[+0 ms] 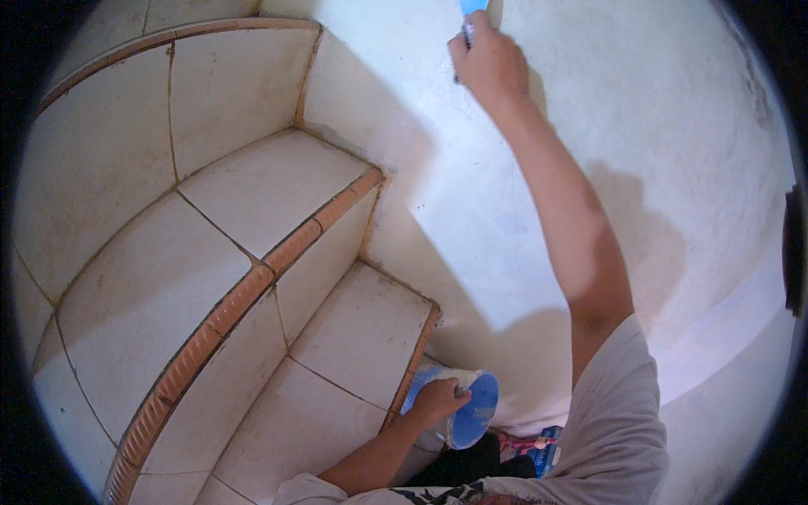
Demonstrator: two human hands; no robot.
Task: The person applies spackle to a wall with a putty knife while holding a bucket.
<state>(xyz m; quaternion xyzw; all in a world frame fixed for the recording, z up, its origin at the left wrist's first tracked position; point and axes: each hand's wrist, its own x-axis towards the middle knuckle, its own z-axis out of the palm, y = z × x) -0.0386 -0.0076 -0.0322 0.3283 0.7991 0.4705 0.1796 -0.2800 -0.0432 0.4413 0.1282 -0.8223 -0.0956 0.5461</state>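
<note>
High on the white wall (471,202), my right hand (498,67) is closed round the handle of a putty knife (474,7). Its blue blade runs out of the picture at the top edge. Low down beside the stair edge, my left hand (439,402) grips the rim of a blue bucket (482,404). The bucket leans on its side, its mouth turned to the right, with whitish smears on its rim and inside. A small grey bit shows by the left thumb; what it is I cannot make out.
White-tiled steps (278,189) with ribbed brown edging (220,320) climb on the left and meet the wall. Below the bucket, near my body, lie a blue box (547,454) and something pink-red (518,442). A dark object (793,252) stands at the far right edge.
</note>
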